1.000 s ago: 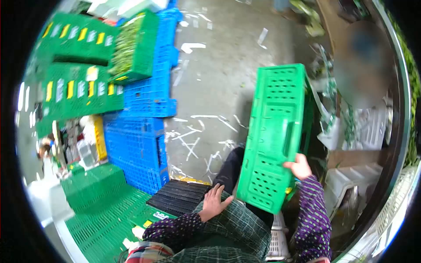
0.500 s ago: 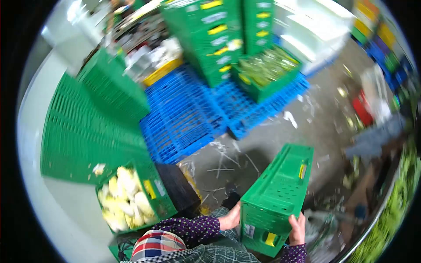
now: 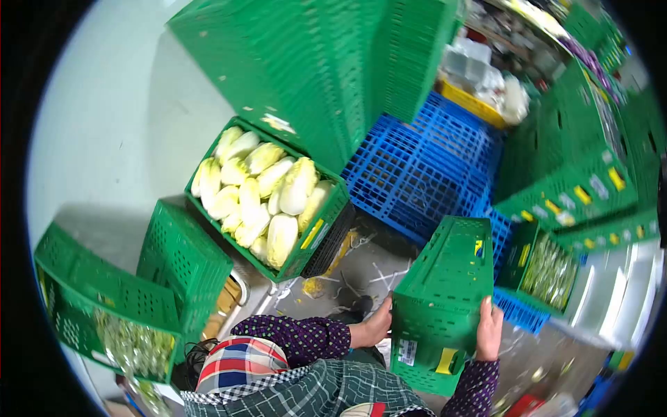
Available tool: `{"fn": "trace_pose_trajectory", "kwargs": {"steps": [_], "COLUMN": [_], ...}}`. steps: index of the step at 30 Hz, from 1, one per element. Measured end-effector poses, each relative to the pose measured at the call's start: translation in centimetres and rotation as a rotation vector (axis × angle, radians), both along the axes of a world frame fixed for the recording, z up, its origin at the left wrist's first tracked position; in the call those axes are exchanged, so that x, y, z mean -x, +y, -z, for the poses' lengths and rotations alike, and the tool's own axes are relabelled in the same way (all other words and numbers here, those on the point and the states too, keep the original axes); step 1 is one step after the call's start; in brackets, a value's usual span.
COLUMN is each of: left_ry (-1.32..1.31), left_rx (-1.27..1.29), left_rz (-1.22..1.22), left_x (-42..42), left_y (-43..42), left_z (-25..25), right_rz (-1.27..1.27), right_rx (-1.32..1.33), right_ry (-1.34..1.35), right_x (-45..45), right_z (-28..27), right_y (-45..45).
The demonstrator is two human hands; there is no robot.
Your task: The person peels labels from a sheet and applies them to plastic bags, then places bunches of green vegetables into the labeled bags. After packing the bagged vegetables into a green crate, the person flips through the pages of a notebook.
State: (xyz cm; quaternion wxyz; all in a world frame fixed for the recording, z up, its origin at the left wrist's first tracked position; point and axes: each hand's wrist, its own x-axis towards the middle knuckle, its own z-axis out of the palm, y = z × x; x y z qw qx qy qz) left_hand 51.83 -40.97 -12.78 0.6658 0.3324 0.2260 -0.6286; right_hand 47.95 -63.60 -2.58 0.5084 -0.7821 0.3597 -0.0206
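A green perforated crate (image 3: 439, 285) is held between both hands in front of the body, tilted, with a white label and a yellow tag on its near end. My left hand (image 3: 377, 323) is closed on its left edge. At its right edge, my right hand (image 3: 489, 328) grips the side near the yellow tag. Whether the crate holds anything cannot be seen. Left of it sits a green crate full of pale cabbages (image 3: 250, 198), on top of a black crate (image 3: 332, 240).
Tall stacks of green crates stand behind the cabbages (image 3: 313, 62) and at the right (image 3: 563, 153). A blue pallet (image 3: 424, 167) lies ahead. Packed greens fill crates at lower left (image 3: 139, 344) and right (image 3: 549, 271). White strips litter the floor (image 3: 379, 271).
The view has swung left. My left hand has come from beside my lap onto the crate, which has turned so its end faces me. My right hand still holds it.
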Motion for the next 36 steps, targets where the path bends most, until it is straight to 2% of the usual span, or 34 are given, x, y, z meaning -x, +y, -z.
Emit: {"fn": "trace_pose_trajectory", "kwargs": {"steps": [1, 3, 4, 5, 7, 8, 9, 10, 11, 13, 14, 15, 16, 17, 18, 19, 22, 23, 24, 25, 27, 28, 29, 31, 32, 33, 34, 35, 36], "left_ry": [-0.019, -0.077, -0.124, -0.202, -0.309, -0.311, -0.432, -0.556, -0.568, -0.5, -0.465, -0.417, -0.434, -0.437, -0.416, -0.406, -0.401, -0.405, -0.424, -0.442, -0.353, -0.439, -0.525, -0.507, -0.479, -0.489, -0.627, -0.765, -0.759], "left_rx": [-0.002, 0.063, 0.134, 0.094, -0.01, -0.017, 0.008, 0.018, -0.018, -0.27, -0.399, -0.547, -0.631, -0.718, -0.773, -0.81, -0.861, -0.868, -0.841, -0.81, -0.816, -0.928, -1.041, -1.024, -1.006, -0.995, -1.064, -1.131, -1.201], "left_rz": [-0.071, -0.176, -0.229, -0.329, -0.472, -0.522, -0.518, -0.521, -0.592, -0.538, -0.599, -0.667, -0.7, -0.732, -0.771, -0.804, -0.954, -0.987, -0.961, -0.936, -0.983, -0.981, -0.97, -0.976, -0.967, -0.943, -1.004, -1.061, -0.933], "left_x": [-1.7, -5.6, -7.3, -8.8, -11.8, -12.7, -13.1, -13.2, -12.7, -11.4, -10.1, -8.2, -6.5, -4.6, -3.0, -1.9, -0.1, 0.1, 0.3, 0.4, 0.8, 1.2, 1.6, 2.5, 3.1, 3.7, 4.4, 5.3, 6.3], "left_y": [-0.4, -1.3, -1.6, -2.2, -2.8, -2.6, -2.3, -1.8, -0.9, 0.7, 1.1, 1.6, 1.8, 2.0, 1.7, 1.2, -2.0, -2.0, -2.3, -2.8, -1.9, -1.6, -1.1, 0.1, 0.8, 1.2, 1.7, 2.1, 3.2], "left_z": [-1.4, -3.8, -4.2, -5.0, -7.2, -6.7, -5.4, -4.3, -3.6, -2.2, -0.9, 0.3, 0.6, 1.0, 1.8, 2.4, 3.3, 2.7, 2.0, 1.4, -1.8, -0.8, 0.2, -0.9, -1.7, -2.9, -4.4, -5.2, -4.5], "right_rz": [-0.068, -0.238, -0.331, -0.418, -0.486, -0.464, -0.433, -0.461, -0.553, -0.658, -0.608, -0.92, -0.854, -0.933, -0.773, -0.8, -0.735, -0.732, -0.756, -0.775, -0.735, -0.734, -0.931, -1.244, -1.41, -1.45, -1.473, -1.525, -1.577], "right_rx": [0.047, 0.047, 0.146, 0.24, 0.058, 0.418, 0.776, 0.849, 0.855, 1.427, 1.454, 1.59, 1.583, 1.592, 1.51, 1.393, 1.488, 1.481, 1.452, 1.461, 1.367, 1.37, 1.1, 0.513, -0.227, -0.314, -0.353, -0.448, -0.875], "right_ry": [0.041, -0.075, -0.157, -0.242, -0.038, -0.076, -0.125, -0.071, -0.141, -0.216, -0.371, -0.29, -0.708, -0.499, -0.504, -0.037, 0.037, 0.048, 0.168, 0.188, 0.126, 0.097, -0.099, -0.435, -0.544, -0.57, -0.696, -1.018, -1.322], "right_x": [-3.2, -9.7, -13.6, -17.6, -26.4, -30.9, -34.4, -35.6, -37.4, -39.3, -40.7, -42.5, -44.8, -45.4, -47.1, -47.4, -48.7, -48.2, -47.2, -47.7, -49.4, -50.1, -49.5, -45.1, -40.6, -36.5, -31.2, -27.7, -23.7], "right_z": [-0.9, 0.1, 1.2, 2.2, 2.0, 4.9, 7.6, 6.5, 9.4, 16.8, 21.4, 20.2, 22.5, 22.4, 23.5, 19.5, 20.9, 19.9, 17.6, 17.9, 18.8, 18.2, 15.6, 9.1, 4.3, -0.9, -7.2, -12.0, -17.6], "right_y": [-1.0, -4.3, -6.0, -7.5, -9.9, -11.7, -12.5, -10.0, -10.0, -10.2, -11.1, -11.7, -12.4, -11.4, -10.9, -8.7, -8.6, -8.1, -6.8, -6.8, -6.9, -5.6, -2.6, 3.7, 8.2, 12.0, 14.9, 16.4, 18.3]}}
